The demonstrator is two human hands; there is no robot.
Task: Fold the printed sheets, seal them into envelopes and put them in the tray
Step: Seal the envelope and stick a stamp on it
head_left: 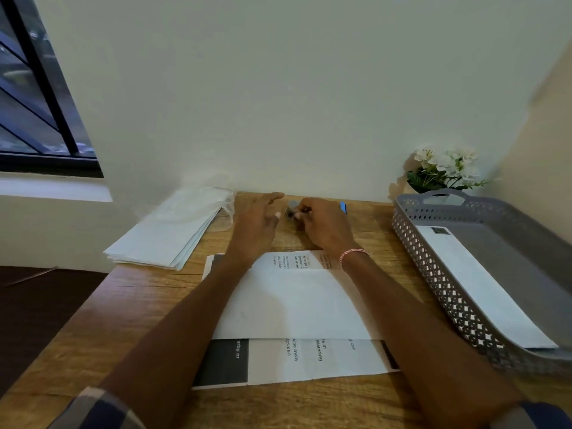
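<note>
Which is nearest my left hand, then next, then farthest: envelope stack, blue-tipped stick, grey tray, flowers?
1. envelope stack, just left of the left hand.
2. blue-tipped stick, to its right, sticking out of the right hand.
3. grey tray, farther right.
4. flowers, far right, behind the tray.

Bare worktop [139, 305] lay open left of the printed sheets [294, 305], envelope stack [167, 233] crowded the far left corner, tray [439, 283] walled the right, wall [278, 119] closed the back.
</note>
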